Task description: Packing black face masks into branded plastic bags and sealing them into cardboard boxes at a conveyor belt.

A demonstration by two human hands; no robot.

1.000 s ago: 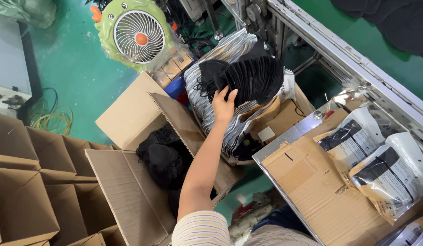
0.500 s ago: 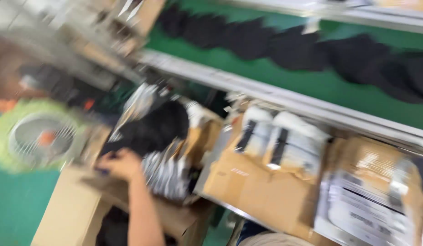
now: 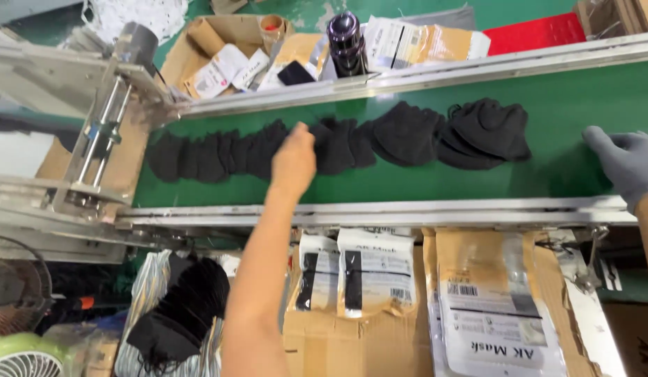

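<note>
Black masks (image 3: 338,143) lie in a row on green conveyor belt (image 3: 408,181), under and either side of left hand (image 3: 294,159); fingers curled onto them, grip unclear. Gloved right hand (image 3: 623,164) open, well apart, on belt.

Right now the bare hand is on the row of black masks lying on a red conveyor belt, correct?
Not quite: the conveyor belt is green, not red. The head view shows it. The rest holds: the bare hand is on the row of black masks lying on that belt.
</note>
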